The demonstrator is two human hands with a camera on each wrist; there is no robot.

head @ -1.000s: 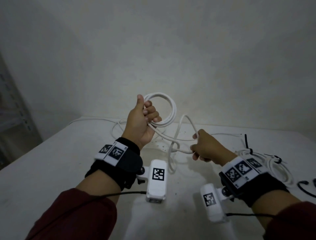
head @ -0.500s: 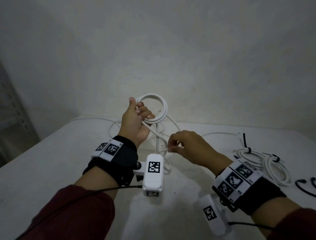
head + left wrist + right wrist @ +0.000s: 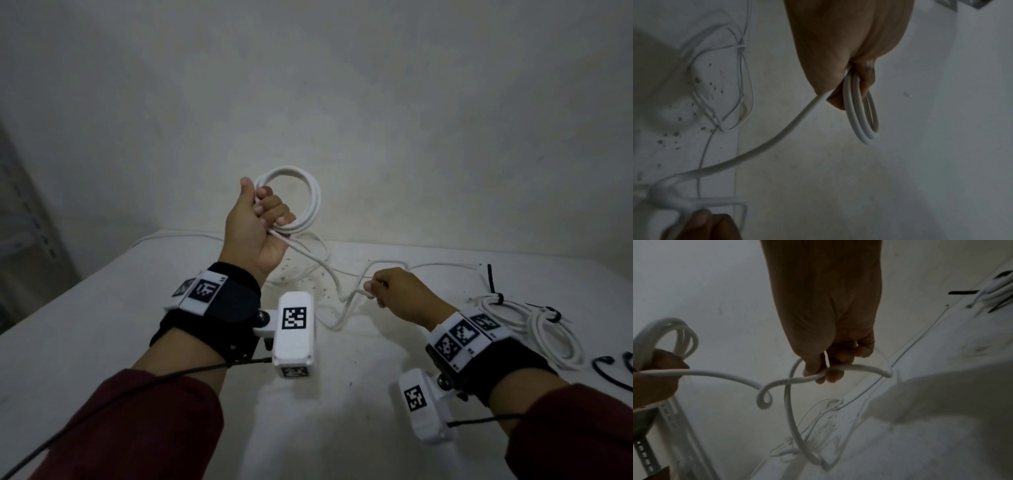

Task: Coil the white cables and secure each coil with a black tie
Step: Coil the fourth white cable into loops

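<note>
Coiling is in progress. The left hand (image 3: 255, 233) is gripping the coil (image 3: 301, 202) at frame centre; the right hand (image 3: 404, 294) is pinching the white cable (image 3: 329, 270) at a kink. Next: feeding another loop leftward. The bench (image 3: 102, 325) is offering open room lower left; the tied coil (image 3: 534, 318) is crowding the right edge.

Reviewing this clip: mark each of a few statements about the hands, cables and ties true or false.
1. The left hand grips a coil of white cable. True.
2. The right hand is empty. False: it pinches the loose cable strand.
3. Tied cable coils lie on the table at the right. True.
4. The held coil already has a black tie. False: none shows on it.
</note>
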